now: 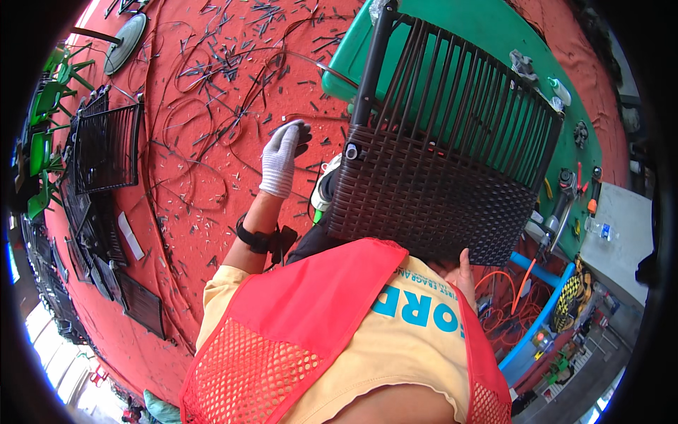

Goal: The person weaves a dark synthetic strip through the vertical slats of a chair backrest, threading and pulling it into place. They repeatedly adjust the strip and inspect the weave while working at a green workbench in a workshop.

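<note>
From here, the bare right hand [464, 275] is mostly hidden at the lower edge of the dark-brown woven-plastic panel [424, 191]; I can't tell its grip. A slack hold could let the panel slip, tilted over the green plastic table [487, 28]. The left hand [284, 157], in a white knit glove, is apart from it, fingers curled, perhaps around nothing; I can't tell. Beyond, dark offcuts [227, 62] littering the red carpet [191, 247] could snag a foot.

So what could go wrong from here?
The half-woven, dark-brown wicker panel could shift, as the pale-gloved left hand is off it. The bare right hand, by the panel's lower edge, might get scraped. Loose thin dark strips scattered over the red floor covering could tangle underfoot.
</note>
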`<act>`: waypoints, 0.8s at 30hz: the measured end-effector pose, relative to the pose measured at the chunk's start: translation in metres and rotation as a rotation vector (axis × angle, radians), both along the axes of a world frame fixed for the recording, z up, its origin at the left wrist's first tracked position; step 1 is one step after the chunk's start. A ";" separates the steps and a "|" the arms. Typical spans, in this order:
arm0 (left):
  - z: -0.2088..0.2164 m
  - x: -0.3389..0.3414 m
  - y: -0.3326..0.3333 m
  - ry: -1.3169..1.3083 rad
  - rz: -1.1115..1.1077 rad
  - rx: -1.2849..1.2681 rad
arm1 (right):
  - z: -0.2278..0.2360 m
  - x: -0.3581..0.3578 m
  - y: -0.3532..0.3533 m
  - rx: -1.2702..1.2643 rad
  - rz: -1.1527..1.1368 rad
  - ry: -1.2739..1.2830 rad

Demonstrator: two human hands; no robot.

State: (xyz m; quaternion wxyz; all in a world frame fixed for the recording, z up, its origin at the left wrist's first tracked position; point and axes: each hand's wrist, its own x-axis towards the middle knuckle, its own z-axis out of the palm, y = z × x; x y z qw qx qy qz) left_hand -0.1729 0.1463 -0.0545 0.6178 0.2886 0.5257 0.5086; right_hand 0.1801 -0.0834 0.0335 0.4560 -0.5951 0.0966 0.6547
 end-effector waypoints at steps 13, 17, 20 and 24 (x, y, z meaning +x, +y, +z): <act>0.150 0.040 -0.002 0.184 -0.143 0.731 | 0.153 -0.064 0.114 1.415 0.464 -0.259; 0.110 0.040 0.033 -0.063 0.109 0.226 | 0.197 -0.117 0.144 1.606 0.219 0.021; 0.075 0.031 0.056 -0.248 0.131 -0.060 | 0.201 -0.176 0.136 1.593 -0.621 -0.163; 0.043 0.042 0.077 -0.358 -0.003 -0.320 | 0.193 -0.144 0.129 1.746 -0.320 -0.020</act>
